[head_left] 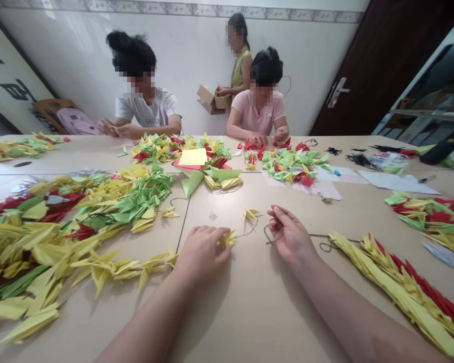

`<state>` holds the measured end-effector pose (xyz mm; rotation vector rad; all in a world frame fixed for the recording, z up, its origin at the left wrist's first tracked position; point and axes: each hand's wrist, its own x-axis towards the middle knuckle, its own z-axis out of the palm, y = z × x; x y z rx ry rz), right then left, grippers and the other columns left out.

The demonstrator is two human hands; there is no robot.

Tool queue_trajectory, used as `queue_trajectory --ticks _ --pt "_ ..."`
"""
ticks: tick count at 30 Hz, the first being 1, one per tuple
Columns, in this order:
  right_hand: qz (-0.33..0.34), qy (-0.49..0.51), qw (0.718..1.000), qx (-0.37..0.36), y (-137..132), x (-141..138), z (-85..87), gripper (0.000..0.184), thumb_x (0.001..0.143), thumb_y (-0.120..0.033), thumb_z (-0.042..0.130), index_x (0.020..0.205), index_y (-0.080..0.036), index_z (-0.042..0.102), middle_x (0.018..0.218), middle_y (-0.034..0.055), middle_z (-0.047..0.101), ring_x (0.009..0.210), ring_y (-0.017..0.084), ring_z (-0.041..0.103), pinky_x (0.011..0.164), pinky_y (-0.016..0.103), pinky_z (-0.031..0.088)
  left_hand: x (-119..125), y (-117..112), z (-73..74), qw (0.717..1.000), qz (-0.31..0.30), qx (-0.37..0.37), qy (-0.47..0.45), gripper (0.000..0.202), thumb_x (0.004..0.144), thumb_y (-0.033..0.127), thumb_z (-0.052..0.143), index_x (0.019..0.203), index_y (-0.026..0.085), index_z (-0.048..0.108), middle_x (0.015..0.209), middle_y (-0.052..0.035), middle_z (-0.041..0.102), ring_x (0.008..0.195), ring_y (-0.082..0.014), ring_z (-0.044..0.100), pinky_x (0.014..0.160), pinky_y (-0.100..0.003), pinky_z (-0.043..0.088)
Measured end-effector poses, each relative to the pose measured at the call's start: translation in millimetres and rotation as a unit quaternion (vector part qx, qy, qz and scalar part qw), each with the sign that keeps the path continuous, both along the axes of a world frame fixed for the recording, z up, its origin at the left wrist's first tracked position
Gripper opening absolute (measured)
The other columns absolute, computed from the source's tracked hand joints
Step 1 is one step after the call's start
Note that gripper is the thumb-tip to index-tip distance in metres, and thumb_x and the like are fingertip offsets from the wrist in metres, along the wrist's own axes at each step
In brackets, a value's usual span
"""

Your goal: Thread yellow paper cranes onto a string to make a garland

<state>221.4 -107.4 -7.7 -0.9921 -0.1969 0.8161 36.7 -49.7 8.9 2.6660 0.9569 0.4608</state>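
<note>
My left hand (200, 257) rests low over the table, its thumb and fingers closed on a small yellow paper crane (229, 239). A thin grey thread (249, 232) runs from that crane toward another yellow paper crane (250, 215), which lies just beyond, between my hands. My right hand (289, 232) is raised with thumb and fingertips pinched together; whatever they hold is too small to make out. Beside and behind this hand a dark string (325, 244) stretches right to a stacked strand of yellow paper cranes (393, 287). A string of yellow cranes (132, 267) trails left of my left wrist.
Heaped yellow, green and red cranes (60, 227) cover the left side. Square paper (190, 157) and more cranes (295, 164) lie ahead. Two people (147, 108) sit opposite; another person (242, 70) stands behind with a cardboard box (214, 101). Black cords (363, 161) lie at right.
</note>
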Motion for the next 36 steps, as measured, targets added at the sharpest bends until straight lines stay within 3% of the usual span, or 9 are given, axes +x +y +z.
queue_trajectory --ticks 7,10,15,17,19,26,29,32,36 --pt "-0.002 -0.039 0.999 -0.004 -1.6 0.1 2.7 0.023 0.051 -0.027 0.075 0.069 -0.018 0.064 0.062 -0.002 0.062 0.044 0.005 0.046 0.042 0.019 0.038 -1.5 0.2 -0.9 1.0 0.004 0.0 0.016 0.022 0.076 0.031 0.051 0.092 0.021 0.062 0.087 -0.0047 0.064 0.089 -0.0224 0.054 0.085 -0.04 0.036" --pt "0.026 -0.123 0.992 -0.002 -3.3 -3.1 5.4 0.025 0.058 -0.031 0.071 0.078 -0.019 0.063 0.062 -0.0031 0.06 0.045 0.005 0.045 0.044 0.02 0.037 -1.8 0.9 -1.9 1.0 0.002 0.004 0.018 0.023 0.076 0.037 0.052 0.09 0.02 0.061 0.088 -0.0043 0.064 0.09 -0.023 0.053 0.085 -0.04 0.036" --pt "0.168 -0.32 0.93 -0.066 -5.9 -11.0 0.5 0.036 0.068 -0.033 0.063 0.1 -0.019 0.055 0.057 -0.0051 0.056 0.045 0.007 0.042 0.045 0.022 0.035 -2.2 3.4 -5.1 0.999 -0.004 0.003 0.04 0.021 0.075 0.037 0.054 0.087 0.021 0.059 0.085 -0.0032 0.062 0.086 -0.0217 0.054 0.081 -0.037 0.037" --pt "0.209 -0.384 0.895 -0.092 -6.7 -12.2 -2.8 0.031 0.07 -0.032 0.06 0.098 -0.018 0.056 0.058 -0.0041 0.057 0.046 0.008 0.043 0.047 0.022 0.035 -2.3 3.8 -5.0 0.999 -0.005 -0.005 0.053 0.019 0.075 0.037 0.054 0.084 0.021 0.058 0.08 -0.0028 0.062 0.081 -0.0207 0.055 0.075 -0.034 0.038" --pt "0.22 -0.415 0.877 -0.104 -6.8 -11.5 -4.4 0.025 0.071 -0.031 0.059 0.092 -0.018 0.058 0.06 -0.0029 0.059 0.047 0.008 0.044 0.048 0.022 0.035 -2.3 3.3 -3.8 0.998 -0.01 -0.011 0.06 0.017 0.074 0.035 0.054 0.081 0.02 0.055 0.077 -0.0026 0.061 0.076 -0.0197 0.054 0.07 -0.032 0.039" --pt "0.151 -0.289 0.939 -0.108 -2.4 -1.7 -4.0 0.027 0.063 -0.039 0.068 0.069 -0.018 0.052 0.063 0.0016 0.065 0.053 0.012 0.057 0.051 0.024 0.042 -2.6 -1.1 0.4 0.998 -0.002 -0.015 0.06 0.01 0.072 0.027 0.05 0.078 0.019 0.047 0.074 -0.0025 0.057 0.069 -0.0176 0.052 0.059 -0.027 0.037" --pt "0.135 -0.302 0.936 -0.123 -1.3 0.4 -8.3 0.027 0.061 -0.039 0.069 0.064 -0.017 0.053 0.06 0.0018 0.064 0.057 0.014 0.059 0.054 0.026 0.044 -3.2 -2.1 -1.9 0.998 -0.021 -0.018 0.056 0.01 0.071 0.022 0.047 0.08 0.02 0.046 0.07 -0.0009 0.056 0.066 -0.0166 0.052 0.057 -0.026 0.036" --pt "0.138 -0.419 0.885 -0.15 -1.3 0.8 -11.4 0.02 0.065 -0.034 0.065 0.06 -0.018 0.054 0.058 0.0004 0.061 0.056 0.014 0.055 0.055 0.027 0.042 -3.3 -2.3 -4.9 0.997 -0.051 -0.018 0.046 0.017 0.069 0.017 0.046 0.085 0.021 0.046 0.069 0.0004 0.056 0.064 -0.0157 0.052 0.057 -0.025 0.036" --pt "0.097 -0.616 0.761 -0.179 -3.4 -1.8 -6.7 0.005 0.068 -0.024 0.059 0.069 -0.02 0.062 0.072 0.0037 0.062 0.071 0.019 0.055 0.067 0.034 0.042 -3.1 -1.9 -6.4 0.996 -0.077 -0.024 0.042 0.022 0.069 0.014 0.046 0.089 0.022 0.046 0.069 0.001 0.058 0.063 -0.0151 0.054 0.055 -0.023 0.036"
